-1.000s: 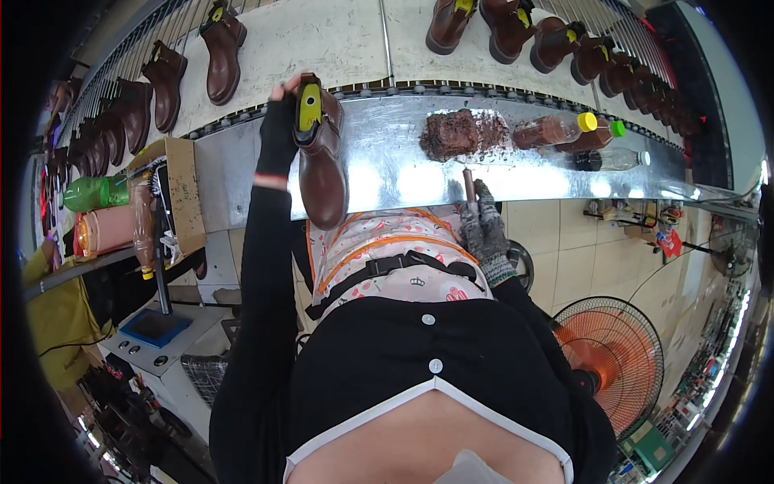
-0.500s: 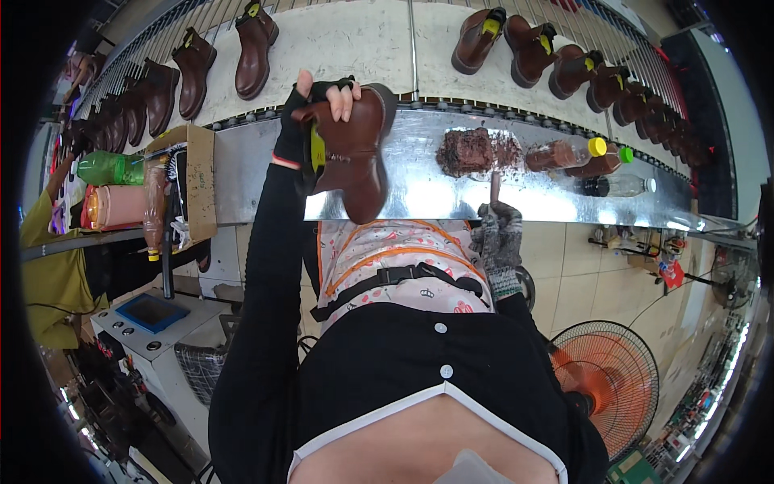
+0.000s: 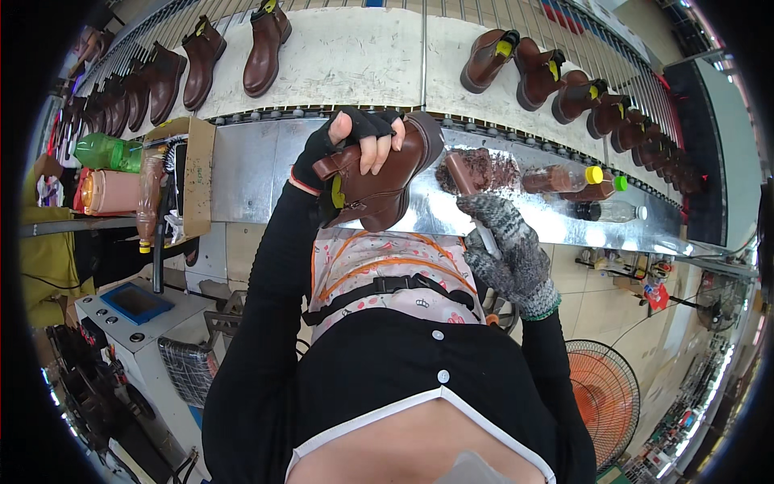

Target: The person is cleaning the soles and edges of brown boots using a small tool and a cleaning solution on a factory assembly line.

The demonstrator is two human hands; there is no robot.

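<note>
My left hand, in a black fingerless glove, grips a brown ankle boot over the front edge of the metal ledge. The boot is tilted, with its yellow-green lining and side zip showing. My right hand, in a grey knitted glove, is closed round a slim tool with a brown flat end and a pale handle; its exact kind I cannot make out. The brown end is over a crumbly dark brown block on the ledge; whether they touch, I cannot tell.
Bottles with yellow and green caps and a clear bottle lie right on the metal ledge. A cardboard box stands left. Brown boots line the white conveyor behind. An orange fan stands lower right.
My left hand has moved slightly right and nearer, tilting the boot. My right hand has turned and risen, bringing the tool's brown end into clear view over the block.
</note>
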